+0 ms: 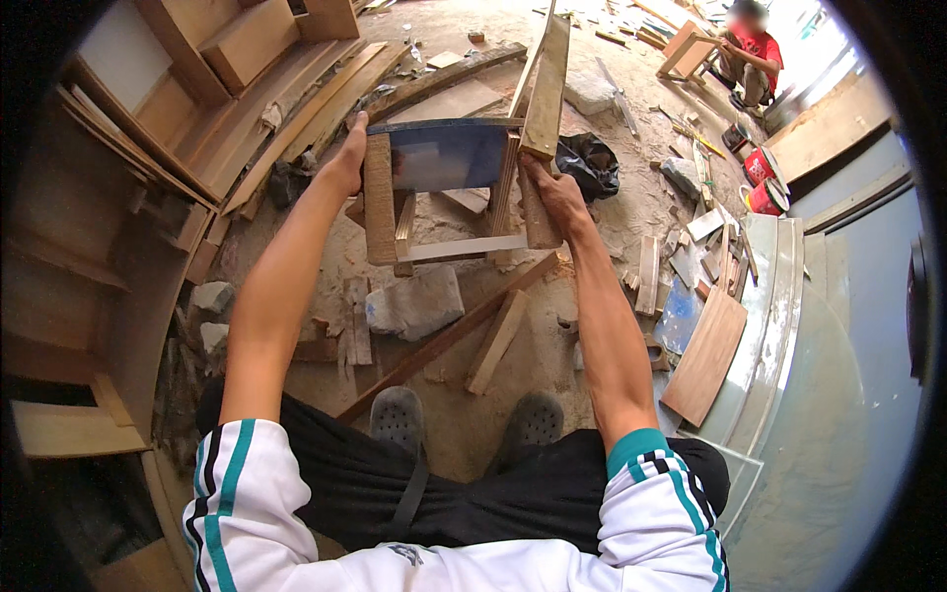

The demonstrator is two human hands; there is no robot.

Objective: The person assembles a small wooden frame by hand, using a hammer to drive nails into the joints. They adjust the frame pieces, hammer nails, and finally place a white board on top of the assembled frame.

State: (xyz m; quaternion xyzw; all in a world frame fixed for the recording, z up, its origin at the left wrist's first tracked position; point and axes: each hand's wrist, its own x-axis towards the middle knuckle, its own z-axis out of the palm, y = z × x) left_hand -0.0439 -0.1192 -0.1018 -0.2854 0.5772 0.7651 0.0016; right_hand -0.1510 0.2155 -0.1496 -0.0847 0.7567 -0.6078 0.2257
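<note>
Held out in front of me is a small wooden stool-like frame (378,212) with thick legs, a blue-grey panel (449,158) across its far side and a pale crossbar (464,249) low down. My left hand (351,163) is closed on its left leg, the fingers partly hidden behind the wood. Around the right leg (545,113), which rises long and upright, my right hand (555,200) is wrapped. The frame is above the dusty floor; whether any part rests on something, I cannot tell.
Below the frame lie a stone block (414,304) and wood offcuts (498,340). Wooden cabinets (79,247) line the left; glass sheets (789,464) lie right. A black plastic bag (588,166) and red cans (762,168) stand farther off. Another person (758,59) handles a wooden piece (688,49).
</note>
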